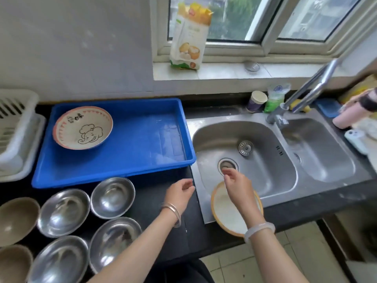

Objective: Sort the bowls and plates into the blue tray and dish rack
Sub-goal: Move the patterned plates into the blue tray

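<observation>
A person stands at a dark kitchen tabletop beside a steel sink [265, 160]; sorting appears to be at an early stage. One elephant-patterned bowl [82, 127] lies in the blue tray [138, 144]; the white dish rack [18, 127] at far left shows no dishes in its visible part. Four steel bowls [112, 198] and two brown bowls [18, 220] wait on the tabletop in front of the tray. A yellow-rimmed plate [226, 217] rests on the sink's near edge; it looks like the next piece to be picked up. The right hand [236, 184] hovers over it, fingers loosely curled, grasping nothing; the left hand [179, 194] hangs released above the tabletop just left of the sink. Next, the right hand probably needs to drop and pinch the plate's rim.
</observation>
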Action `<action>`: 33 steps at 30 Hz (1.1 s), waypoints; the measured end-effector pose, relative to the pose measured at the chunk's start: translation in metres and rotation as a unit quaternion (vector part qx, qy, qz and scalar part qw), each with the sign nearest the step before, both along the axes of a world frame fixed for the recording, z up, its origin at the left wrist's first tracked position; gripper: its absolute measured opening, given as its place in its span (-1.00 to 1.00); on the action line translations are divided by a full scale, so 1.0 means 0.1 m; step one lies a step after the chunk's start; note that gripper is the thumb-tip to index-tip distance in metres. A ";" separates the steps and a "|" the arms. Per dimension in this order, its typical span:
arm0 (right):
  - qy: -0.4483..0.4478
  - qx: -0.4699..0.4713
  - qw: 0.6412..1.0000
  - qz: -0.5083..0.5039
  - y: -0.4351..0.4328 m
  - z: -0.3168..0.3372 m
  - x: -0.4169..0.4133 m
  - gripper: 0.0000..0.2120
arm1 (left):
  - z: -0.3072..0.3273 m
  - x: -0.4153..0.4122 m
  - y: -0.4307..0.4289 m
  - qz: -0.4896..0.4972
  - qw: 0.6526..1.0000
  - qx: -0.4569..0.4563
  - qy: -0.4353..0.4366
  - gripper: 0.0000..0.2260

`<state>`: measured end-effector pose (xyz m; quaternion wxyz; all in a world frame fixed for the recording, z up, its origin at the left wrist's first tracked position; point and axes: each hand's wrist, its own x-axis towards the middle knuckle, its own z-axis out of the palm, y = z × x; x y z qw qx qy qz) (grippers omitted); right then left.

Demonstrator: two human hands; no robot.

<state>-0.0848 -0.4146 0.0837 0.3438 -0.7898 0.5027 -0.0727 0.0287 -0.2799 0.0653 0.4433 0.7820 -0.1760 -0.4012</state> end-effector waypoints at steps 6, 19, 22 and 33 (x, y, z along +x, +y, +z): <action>0.054 -0.039 0.995 -0.068 -0.11 -0.10 -0.80 -0.66 | -0.17 -0.58 -0.26 -0.092 0.993 0.054 0.059 -0.64; -0.018 0.017 0.990 -0.137 -0.16 -0.20 -1.04 -0.77 | -0.19 -0.68 -0.31 0.068 0.971 -0.001 0.230 -0.62; -0.035 0.001 0.992 -0.121 -0.18 -0.11 -0.87 -0.80 | -0.09 -0.52 -0.24 0.089 0.976 -0.004 0.198 -0.67; -0.131 0.030 0.991 0.007 0.10 0.28 0.50 -0.86 | 0.36 0.52 0.41 0.259 0.953 -0.093 0.125 -0.90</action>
